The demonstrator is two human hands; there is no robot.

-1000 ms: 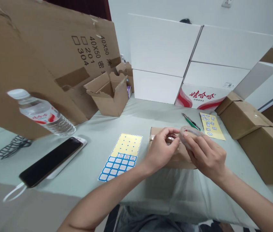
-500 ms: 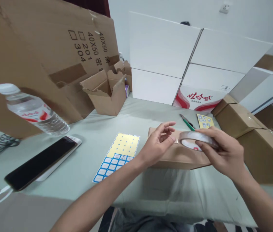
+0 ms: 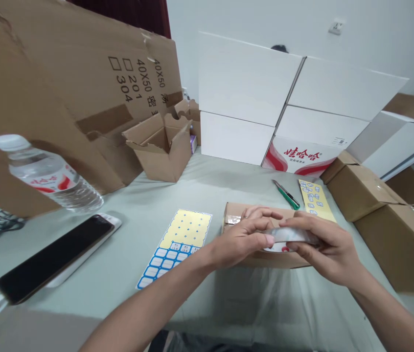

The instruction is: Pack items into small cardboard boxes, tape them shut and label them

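Note:
My right hand (image 3: 333, 249) grips a roll of clear tape (image 3: 293, 236) at its right side, thumb below and fingers above. At the roll's left edge, my left hand (image 3: 240, 240) is closed, with its thumb and fingers against the tape. Both hands are over a small brown cardboard box (image 3: 284, 261) lying on the table, and they hide much of its top. A shiny strip of tape (image 3: 232, 220) sticks to the box's left end. Just beyond the box lies a green utility knife (image 3: 287, 195).
A phone (image 3: 56, 259) with a white cable and a water bottle (image 3: 56, 176) are at left. Label sheets (image 3: 187, 227) lie on the table (image 3: 225, 181). An open carton (image 3: 166, 159) stands behind; white panels (image 3: 247, 78) rise at the back, brown boxes (image 3: 386, 234) at right.
My left hand has moved right and down from beside the roll to its left edge. The roll has shifted slightly left and lower. The camera view has tilted a little upward.

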